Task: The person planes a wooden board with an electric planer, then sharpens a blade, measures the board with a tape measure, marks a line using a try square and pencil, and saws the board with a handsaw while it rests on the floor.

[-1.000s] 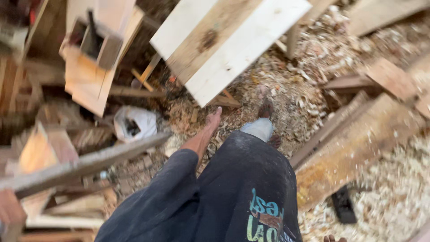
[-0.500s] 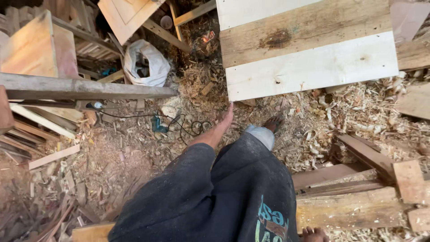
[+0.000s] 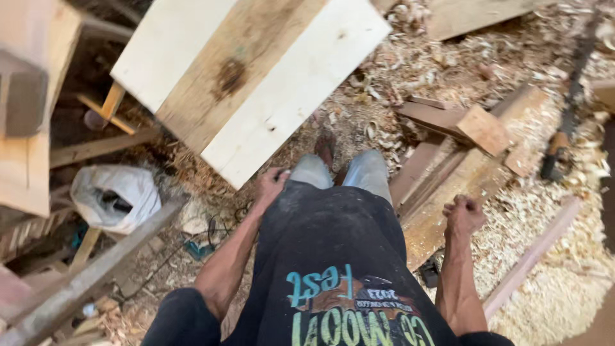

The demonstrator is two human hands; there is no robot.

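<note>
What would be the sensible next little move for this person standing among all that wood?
Probably lean forward and reach the left hand to the near corner of the pale board panel: both hands are empty, the right hand hangs fisted, and the panel lies just ahead.

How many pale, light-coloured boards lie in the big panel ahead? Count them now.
2: one pale wooden board on the panel's left edge, one pale wooden board on its right, flanking the brown knotted wooden plank. More may be out of view.

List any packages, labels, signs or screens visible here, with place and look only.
White plastic bag: on the floor at left, below the pale board, crumpled, with a dark opening.
Printed design: on the person's black shirt, bottom centre, teal and yellow-green shapes.
No signs or screens show.
</note>
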